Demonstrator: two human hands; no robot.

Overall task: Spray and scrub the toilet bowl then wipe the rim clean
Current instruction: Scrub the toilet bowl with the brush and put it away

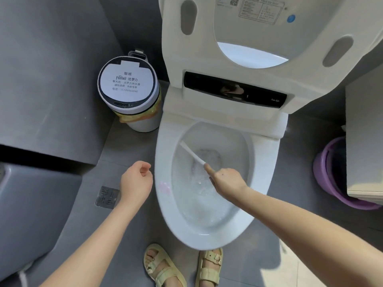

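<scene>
A: Right forearm (300, 224) nearest. Right hand (226, 181) wrapped round white brush handle (192, 154), tip toward back-left wall of toilet bowl (207, 216). Left hand (136, 181) loose, holding nothing.
B: Risk?
A: Probably splash over the rim (163, 206) onto sandals (209, 266), if strokes flick upward.
</scene>
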